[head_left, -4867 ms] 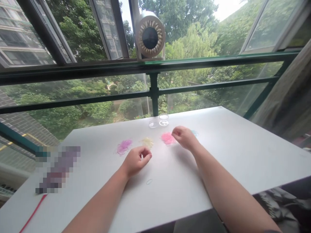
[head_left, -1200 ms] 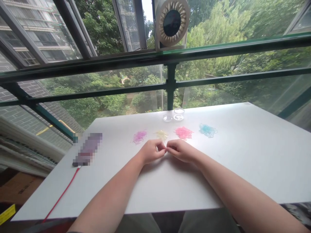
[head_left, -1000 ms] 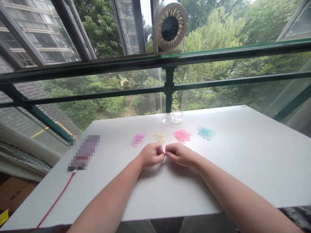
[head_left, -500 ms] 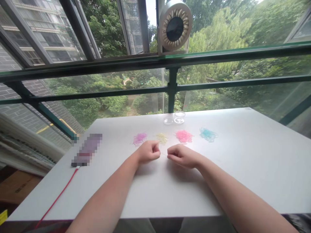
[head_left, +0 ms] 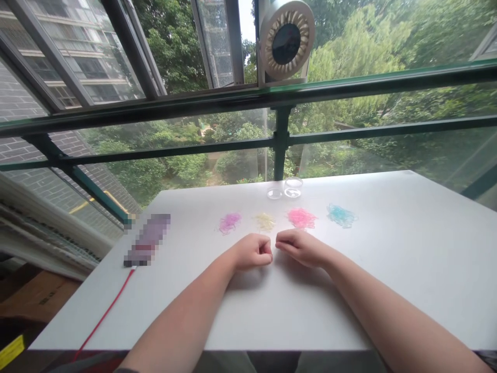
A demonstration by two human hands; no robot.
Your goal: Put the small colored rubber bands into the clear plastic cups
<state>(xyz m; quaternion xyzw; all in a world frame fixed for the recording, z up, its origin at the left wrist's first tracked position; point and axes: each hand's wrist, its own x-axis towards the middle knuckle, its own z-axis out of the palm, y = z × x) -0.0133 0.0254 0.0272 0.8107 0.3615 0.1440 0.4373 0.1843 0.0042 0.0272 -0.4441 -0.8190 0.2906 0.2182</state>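
Observation:
Both my hands rest on the white table (head_left: 388,269), fists close together. My left hand (head_left: 253,251) is curled shut, and my right hand (head_left: 298,247) pinches its fingertips toward it; what they hold is too small to make out. Just beyond them lie small piles of tiny rubber bands: purple (head_left: 229,223), yellow (head_left: 265,221), pink (head_left: 302,218) and blue (head_left: 341,215). A small clear jar (head_left: 293,187) and its lid (head_left: 274,194) stand behind the piles near the table's far edge.
A blurred dark flat object (head_left: 147,240) lies at the table's left with a red cable (head_left: 103,316) running off the front edge. A green railing (head_left: 279,140) and glass stand behind the table. A round white fan (head_left: 286,41) sits on the rail.
My hands came together from apart, drew slightly away from each other half a second ago, and now sit close again. The view has shifted a little.

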